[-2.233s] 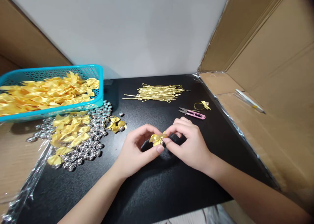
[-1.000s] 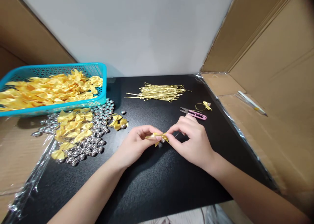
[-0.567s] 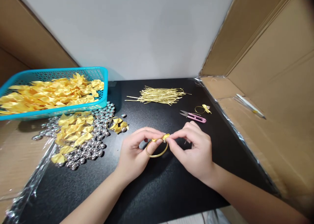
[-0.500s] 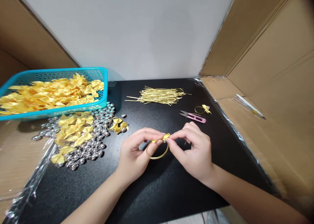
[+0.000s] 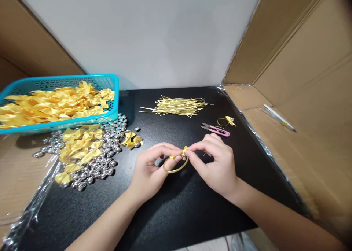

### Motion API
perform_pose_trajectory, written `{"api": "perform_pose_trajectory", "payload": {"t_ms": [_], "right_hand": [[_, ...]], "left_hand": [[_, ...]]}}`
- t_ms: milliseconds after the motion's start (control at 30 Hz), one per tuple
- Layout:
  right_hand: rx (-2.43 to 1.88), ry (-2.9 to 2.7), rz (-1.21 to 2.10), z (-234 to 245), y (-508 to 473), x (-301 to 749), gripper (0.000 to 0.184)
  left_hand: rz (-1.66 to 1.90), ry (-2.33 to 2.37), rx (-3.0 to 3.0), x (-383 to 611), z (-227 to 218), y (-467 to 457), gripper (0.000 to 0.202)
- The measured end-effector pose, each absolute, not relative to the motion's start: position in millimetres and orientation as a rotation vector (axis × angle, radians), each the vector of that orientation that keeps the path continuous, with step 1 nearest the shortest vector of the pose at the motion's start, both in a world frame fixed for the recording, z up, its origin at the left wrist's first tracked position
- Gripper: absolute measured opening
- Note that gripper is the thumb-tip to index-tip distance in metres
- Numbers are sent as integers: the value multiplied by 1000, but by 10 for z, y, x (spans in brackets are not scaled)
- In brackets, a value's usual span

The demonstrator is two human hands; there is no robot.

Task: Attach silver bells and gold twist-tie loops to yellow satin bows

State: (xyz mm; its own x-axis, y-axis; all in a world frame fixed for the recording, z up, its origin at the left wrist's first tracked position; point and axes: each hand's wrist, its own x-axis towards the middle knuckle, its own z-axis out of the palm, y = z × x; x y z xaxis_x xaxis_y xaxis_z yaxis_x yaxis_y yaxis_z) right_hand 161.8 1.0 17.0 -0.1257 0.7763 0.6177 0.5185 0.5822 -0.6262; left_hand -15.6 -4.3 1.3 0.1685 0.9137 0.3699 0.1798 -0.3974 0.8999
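Between both hands, over the black table [image 5: 162,221], is a yellow ribbon bow [image 5: 185,149] with a small silver bell [image 5: 184,158] at its middle. A loop of gold cord [image 5: 177,170] hangs below it. My left hand [image 5: 154,166] is closed, with thumb and forefinger pinching the bow's left side. My right hand [image 5: 216,159] pinches at the bow's right side, its other fingers curled. The fingertips partly hide the bow.
A blue basket [image 5: 116,97] of yellow bows stands back left. Loose bows [image 5: 82,144] lie on silver bells [image 5: 95,174] before it. Gold cords [image 5: 178,106] lie at the back, with pink thread snips [image 5: 218,130] and a finished-looking bow loop [image 5: 230,121] to the right.
The right fingers have shifted slightly left and up, close against the bow, whose right side now points more upward. The loop is tilted a little flatter. Both hands keep their pinch.
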Motion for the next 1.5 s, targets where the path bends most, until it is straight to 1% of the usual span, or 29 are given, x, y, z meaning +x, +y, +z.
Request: {"api": "perform_pose_trajectory", "payload": {"t_ms": [200, 333, 467, 667, 933, 1167, 1500], "right_hand": [[-1122, -1763, 493, 170, 14, 1606, 14], [-1109, -1765, 508, 181, 6, 1601, 15], [-1076, -1771, 477, 179, -7, 1602, 15], [-1037, -1768, 476, 170, -11, 1610, 11], [-1029, -1796, 456, 180, -8, 1620, 8], [-1027, -1804, 468, 213, -22, 1619, 12], [-1070, -1790, 611, 224, -35, 1621, 13]], "left_hand": [[1206, 1049, 1451, -145, 4, -41, 5], [1184, 1080, 1350, -139, 1, -48, 5], [1252, 1113, 1521, -160, -6, -46, 3], [1364, 1026, 1874, -186, -2, -48, 13], [1421, 983, 1969, -178, 15, -20, 14], [1434, 963, 2112, -211, 18, -30, 21], [1448, 1017, 2223, -198, 10, -48, 22]]}}
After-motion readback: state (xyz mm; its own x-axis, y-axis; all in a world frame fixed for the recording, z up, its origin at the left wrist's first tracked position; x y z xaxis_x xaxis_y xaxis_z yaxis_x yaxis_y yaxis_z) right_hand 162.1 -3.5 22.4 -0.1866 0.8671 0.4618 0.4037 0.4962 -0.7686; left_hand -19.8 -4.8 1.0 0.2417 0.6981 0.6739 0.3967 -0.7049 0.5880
